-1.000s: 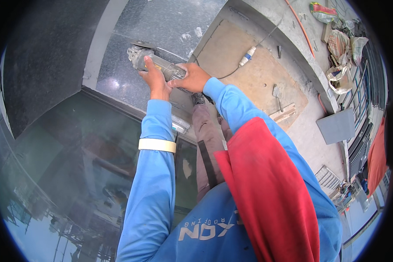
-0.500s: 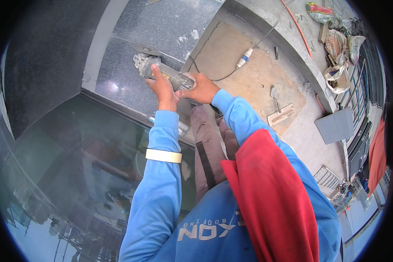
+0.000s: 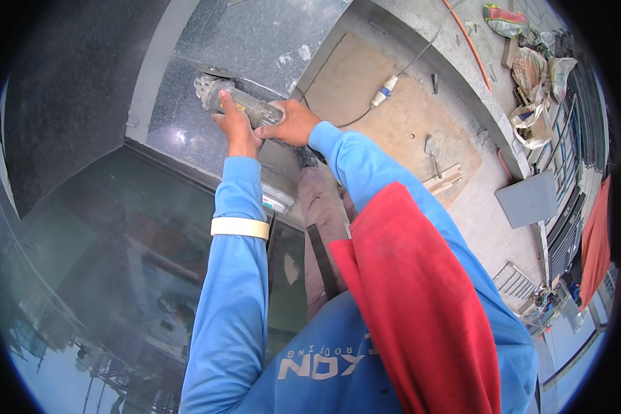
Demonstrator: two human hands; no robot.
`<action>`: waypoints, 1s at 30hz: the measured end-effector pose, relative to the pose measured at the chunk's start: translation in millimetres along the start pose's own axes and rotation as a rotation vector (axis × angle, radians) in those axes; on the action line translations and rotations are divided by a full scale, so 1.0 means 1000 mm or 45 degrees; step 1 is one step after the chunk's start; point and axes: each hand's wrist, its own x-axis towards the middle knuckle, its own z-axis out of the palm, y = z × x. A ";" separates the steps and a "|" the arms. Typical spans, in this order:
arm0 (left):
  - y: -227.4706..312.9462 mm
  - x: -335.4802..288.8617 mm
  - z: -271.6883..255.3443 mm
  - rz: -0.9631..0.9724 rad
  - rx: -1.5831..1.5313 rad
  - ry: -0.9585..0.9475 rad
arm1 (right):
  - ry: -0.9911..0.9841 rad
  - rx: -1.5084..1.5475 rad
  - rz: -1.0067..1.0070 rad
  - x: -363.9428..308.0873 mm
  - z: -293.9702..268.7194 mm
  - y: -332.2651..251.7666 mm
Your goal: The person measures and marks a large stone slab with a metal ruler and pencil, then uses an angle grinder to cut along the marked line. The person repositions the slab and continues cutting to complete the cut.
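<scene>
Both of my hands grip a dusty grey angle grinder [image 3: 252, 109] at the upper middle of the view. My left hand [image 3: 237, 130] wraps round its body near the head, the thumb lying along the top. Farther back, my right hand [image 3: 293, 123] closes on the rear handle. The thin cutting disc [image 3: 214, 70] stands at the far side of the grinder head, by a line across the dark speckled stone slab [image 3: 190, 103]. I cannot tell whether the disc touches the stone. A dark power cord runs from behind the handle to a blue and white plug connector [image 3: 385, 90].
A brown board [image 3: 366, 69] lies on the floor to the right, bearing a trowel [image 3: 432, 154] and a wood piece [image 3: 445, 179]. Beyond are a grey panel [image 3: 528, 199], sacks [image 3: 531, 76] and an orange hose [image 3: 470, 45]. Reflective dark glass [image 3: 117, 248] fills the lower left.
My hands and the angle grinder have shifted a little to the left and slightly away from me. Both hands have kept their hold.
</scene>
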 end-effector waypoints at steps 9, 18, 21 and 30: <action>-0.026 -0.029 0.004 0.062 0.032 0.060 | 0.044 -0.003 -0.100 -0.044 -0.008 0.010; -0.028 0.001 -0.005 0.089 0.042 0.128 | 0.020 -0.042 -0.052 -0.025 -0.004 0.001; -0.022 0.020 -0.008 0.125 0.043 0.107 | -0.004 -0.043 -0.043 -0.006 0.000 -0.001; -0.029 -0.015 -0.001 0.135 0.052 0.131 | -0.027 0.134 -0.039 -0.031 -0.003 0.010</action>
